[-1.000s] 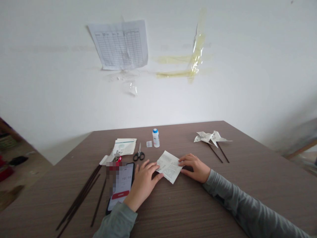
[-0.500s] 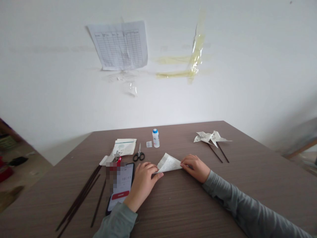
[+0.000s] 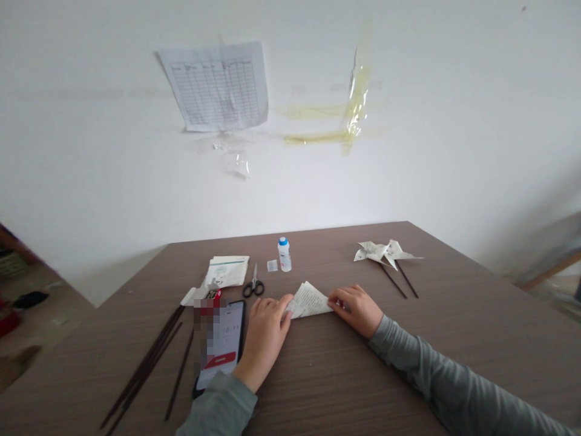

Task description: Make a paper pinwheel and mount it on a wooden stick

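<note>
A printed sheet of paper [image 3: 309, 301], folded to a triangle, lies on the brown table between my hands. My left hand [image 3: 267, 330] pinches its left corner between thumb and fingers. At the right corner, my right hand [image 3: 356, 307] grips the paper with its fingertips. Just left of my left hand is a phone [image 3: 224, 345] with its screen lit, partly blurred out. Beyond the paper stand a white bottle with a blue cap [image 3: 284, 254] and, lying flat, black-handled scissors [image 3: 253, 286].
Two paper pinwheels [image 3: 385, 252] on dark sticks lie at the right back. A stack of paper [image 3: 229, 270], a red box [image 3: 211, 301] and several dark sticks [image 3: 145, 363] are on the left. A small clear square [image 3: 272, 265] lies beside the bottle. The wall rises behind.
My left hand has shifted its grip at the paper's left corner, thumb drawn up nearer the fingers. The folded paper has turned slightly. My right hand stays at the right corner.
</note>
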Action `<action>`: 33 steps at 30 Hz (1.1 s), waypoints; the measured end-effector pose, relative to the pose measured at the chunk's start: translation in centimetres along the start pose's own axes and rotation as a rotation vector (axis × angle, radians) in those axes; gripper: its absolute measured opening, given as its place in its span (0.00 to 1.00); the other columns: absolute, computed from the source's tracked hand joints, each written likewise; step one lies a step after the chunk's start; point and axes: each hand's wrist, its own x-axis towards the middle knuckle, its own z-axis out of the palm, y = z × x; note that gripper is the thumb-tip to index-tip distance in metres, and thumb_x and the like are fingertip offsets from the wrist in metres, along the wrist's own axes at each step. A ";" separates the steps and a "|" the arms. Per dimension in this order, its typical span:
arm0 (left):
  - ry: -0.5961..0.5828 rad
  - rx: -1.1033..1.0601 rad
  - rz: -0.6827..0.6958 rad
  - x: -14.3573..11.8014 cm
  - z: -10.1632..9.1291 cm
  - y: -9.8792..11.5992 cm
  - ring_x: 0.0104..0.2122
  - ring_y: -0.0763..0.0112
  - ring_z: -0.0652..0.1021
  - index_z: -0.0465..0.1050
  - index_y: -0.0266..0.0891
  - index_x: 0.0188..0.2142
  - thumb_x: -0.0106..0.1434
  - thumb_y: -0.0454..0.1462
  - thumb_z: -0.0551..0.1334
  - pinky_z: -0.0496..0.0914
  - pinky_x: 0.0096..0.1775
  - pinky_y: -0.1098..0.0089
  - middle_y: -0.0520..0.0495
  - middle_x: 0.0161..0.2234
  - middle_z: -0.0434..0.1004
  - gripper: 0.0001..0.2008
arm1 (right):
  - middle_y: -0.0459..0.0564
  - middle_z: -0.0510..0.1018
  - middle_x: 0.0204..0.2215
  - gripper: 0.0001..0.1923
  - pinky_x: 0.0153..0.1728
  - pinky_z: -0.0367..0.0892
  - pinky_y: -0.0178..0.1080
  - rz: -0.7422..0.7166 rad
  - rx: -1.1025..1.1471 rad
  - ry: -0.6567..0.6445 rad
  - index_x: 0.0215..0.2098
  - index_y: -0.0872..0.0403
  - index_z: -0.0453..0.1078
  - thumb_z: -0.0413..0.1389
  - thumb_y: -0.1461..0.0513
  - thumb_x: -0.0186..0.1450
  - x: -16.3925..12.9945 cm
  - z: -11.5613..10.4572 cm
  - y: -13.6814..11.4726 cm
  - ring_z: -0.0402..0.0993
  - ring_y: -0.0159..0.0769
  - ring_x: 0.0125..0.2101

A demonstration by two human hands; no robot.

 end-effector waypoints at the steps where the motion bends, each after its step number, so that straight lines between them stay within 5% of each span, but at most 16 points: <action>1: 0.000 0.011 0.017 -0.1 0.2 -0.1 0.54 0.47 0.95 0.96 0.50 0.66 0.80 0.27 0.73 0.86 0.67 0.46 0.43 0.49 1.00 0.23 | 0.47 0.94 0.37 0.08 0.49 0.81 0.46 -0.011 -0.012 -0.007 0.49 0.47 0.88 0.66 0.63 0.86 0.0 -0.1 -0.1 0.92 0.43 0.37; 9: -0.024 0.040 0.057 -0.3 1.1 -0.5 0.56 0.47 0.92 0.98 0.50 0.61 0.82 0.27 0.67 0.83 0.68 0.44 0.43 0.49 0.97 0.22 | 0.53 0.97 0.43 0.10 0.50 0.84 0.48 0.007 -0.074 -0.042 0.54 0.48 0.94 0.68 0.64 0.83 0.0 -0.2 -0.6 0.94 0.47 0.40; 33: -0.004 0.148 0.021 -0.3 0.6 0.2 0.53 0.48 0.87 1.01 0.55 0.56 0.83 0.32 0.71 0.80 0.64 0.47 0.42 0.45 0.91 0.18 | 0.54 0.94 0.44 0.14 0.49 0.82 0.45 -0.008 -0.150 0.004 0.57 0.45 0.96 0.67 0.65 0.84 -0.5 1.3 0.0 0.91 0.48 0.45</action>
